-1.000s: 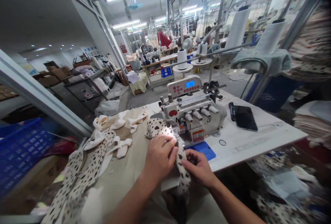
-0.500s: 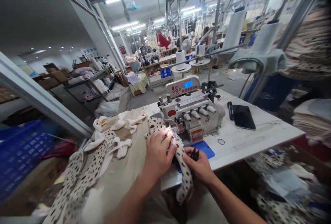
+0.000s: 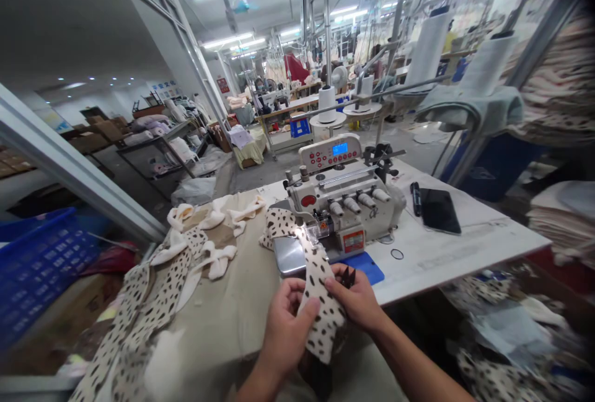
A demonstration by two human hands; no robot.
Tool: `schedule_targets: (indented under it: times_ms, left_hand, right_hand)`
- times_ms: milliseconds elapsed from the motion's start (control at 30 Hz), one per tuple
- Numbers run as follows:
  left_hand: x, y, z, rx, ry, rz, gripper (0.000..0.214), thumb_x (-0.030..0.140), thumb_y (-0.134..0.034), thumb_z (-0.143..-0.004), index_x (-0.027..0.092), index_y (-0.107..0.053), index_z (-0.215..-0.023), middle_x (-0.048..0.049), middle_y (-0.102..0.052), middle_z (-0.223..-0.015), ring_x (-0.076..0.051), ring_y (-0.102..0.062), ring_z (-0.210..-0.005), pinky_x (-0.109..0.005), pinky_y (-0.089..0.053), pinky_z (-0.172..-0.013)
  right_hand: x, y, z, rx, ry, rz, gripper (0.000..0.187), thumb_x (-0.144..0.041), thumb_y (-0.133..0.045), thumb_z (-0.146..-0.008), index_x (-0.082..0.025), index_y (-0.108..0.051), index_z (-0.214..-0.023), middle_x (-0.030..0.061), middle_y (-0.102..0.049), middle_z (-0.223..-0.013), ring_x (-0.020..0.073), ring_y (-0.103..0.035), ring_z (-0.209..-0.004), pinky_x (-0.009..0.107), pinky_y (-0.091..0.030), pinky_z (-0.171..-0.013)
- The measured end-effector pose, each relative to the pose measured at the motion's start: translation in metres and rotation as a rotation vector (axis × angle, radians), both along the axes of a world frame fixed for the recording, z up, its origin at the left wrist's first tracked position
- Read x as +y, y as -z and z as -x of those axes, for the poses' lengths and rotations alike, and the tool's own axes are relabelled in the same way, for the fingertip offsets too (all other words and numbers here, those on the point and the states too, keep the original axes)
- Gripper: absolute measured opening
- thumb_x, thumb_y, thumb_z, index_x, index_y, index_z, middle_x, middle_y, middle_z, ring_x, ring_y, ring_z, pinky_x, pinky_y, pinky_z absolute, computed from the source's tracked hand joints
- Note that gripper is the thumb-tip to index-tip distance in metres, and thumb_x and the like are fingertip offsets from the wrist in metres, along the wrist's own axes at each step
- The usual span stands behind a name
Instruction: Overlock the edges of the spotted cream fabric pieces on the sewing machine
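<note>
Black-spotted cream fabric strip (image 3: 320, 287) runs toward 6 o'clock from white metal sewing machine (image 3: 341, 194); fingers of left hand (image 3: 288, 323) and right hand (image 3: 357, 300) pinch its edges, right also holding dark pointed snips (image 3: 348, 277); looks part-sewn, near length apparently remaining.

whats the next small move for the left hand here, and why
Probably slide the left hand up the cream, dark-spotted cloth strip toward the shiny silver metal plate of the white sewing machine, to steady the cloth there. The strip runs up to the machine, yet the left hand and right hand hold only its lower part, the latter also holding dark pointed snips.
</note>
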State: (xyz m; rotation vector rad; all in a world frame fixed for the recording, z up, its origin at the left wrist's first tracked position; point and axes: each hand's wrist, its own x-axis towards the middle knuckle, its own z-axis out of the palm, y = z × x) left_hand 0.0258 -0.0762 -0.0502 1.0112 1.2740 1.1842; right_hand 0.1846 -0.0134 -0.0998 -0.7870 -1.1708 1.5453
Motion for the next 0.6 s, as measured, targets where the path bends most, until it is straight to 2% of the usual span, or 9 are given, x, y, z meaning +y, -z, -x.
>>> schedule_targets:
  times_ms: [100,167,300,433,600]
  left_hand:
    - [-0.003,-0.001,0.011,0.146,-0.109,-0.112,0.035,0.043,-0.075,-0.083,0.02,-0.057,-0.102,0.0027,-0.06,-0.077,-0.01,-0.059,-0.067,-0.019,-0.048,-0.063]
    - [-0.005,0.001,0.013,0.197,-0.13,-0.155,0.034,0.042,-0.073,-0.085,0.02,-0.056,-0.105,0.0038,-0.057,-0.076,-0.01,-0.059,-0.065,-0.019,-0.049,-0.062]
    - [-0.002,0.003,0.015,0.34,-0.175,-0.229,0.033,0.042,-0.073,-0.084,0.02,-0.057,-0.103,0.0022,-0.061,-0.078,-0.012,-0.061,-0.065,-0.022,-0.051,-0.062]
    - [0.005,-0.005,0.02,0.505,-0.225,-0.333,0.029,0.04,-0.075,-0.082,0.019,-0.06,-0.096,-0.0003,-0.066,-0.08,-0.014,-0.063,-0.069,-0.024,-0.053,-0.066]
    - [0.01,-0.019,0.024,0.612,-0.19,-0.39,0.022,0.04,-0.07,-0.087,0.019,-0.065,-0.09,-0.0008,-0.069,-0.076,-0.015,-0.065,-0.066,-0.024,-0.053,-0.063]
  right_hand:
    - [0.0,-0.002,0.002,-0.038,0.047,-0.027,0.039,-0.052,-0.078,-0.079,-0.016,-0.07,-0.089,0.0023,-0.068,-0.074,0.0141,-0.058,-0.063,0.026,-0.049,-0.062]
    - [0.0,-0.004,0.003,-0.042,0.056,-0.027,0.04,-0.053,-0.079,-0.078,-0.016,-0.07,-0.09,0.0032,-0.069,-0.075,0.015,-0.059,-0.065,0.027,-0.05,-0.063]
    - [-0.001,-0.004,0.003,-0.021,0.011,-0.005,0.041,-0.051,-0.08,-0.076,-0.016,-0.071,-0.094,0.0056,-0.073,-0.081,0.018,-0.064,-0.07,0.03,-0.053,-0.068]
    - [-0.001,-0.005,0.003,-0.024,-0.023,-0.027,0.039,-0.049,-0.08,-0.077,-0.016,-0.072,-0.095,0.0071,-0.075,-0.087,0.0209,-0.067,-0.077,0.033,-0.055,-0.074]
    - [-0.001,-0.005,0.003,-0.017,-0.038,-0.037,0.038,-0.048,-0.078,-0.08,-0.016,-0.071,-0.099,0.007,-0.074,-0.09,0.02,-0.066,-0.08,0.032,-0.054,-0.076]
